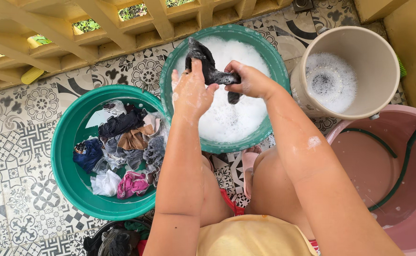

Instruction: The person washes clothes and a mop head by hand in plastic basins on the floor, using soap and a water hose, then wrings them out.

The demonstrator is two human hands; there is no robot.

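Observation:
My left hand and my right hand both grip a dark wet cloth, stretched between them above a green basin full of white suds. Both hands and forearms carry soap foam. The cloth's upper end sticks up past my left fingers; a short end hangs below my right hand. To the left stands a second green basin holding several wet garments in black, brown, grey, blue, white and pink.
A beige bucket with foamy water stands at right. A pink tub with a dark green hose is at lower right. A dark container of clothes is at bottom. Patterned floor tiles, a lattice wall behind.

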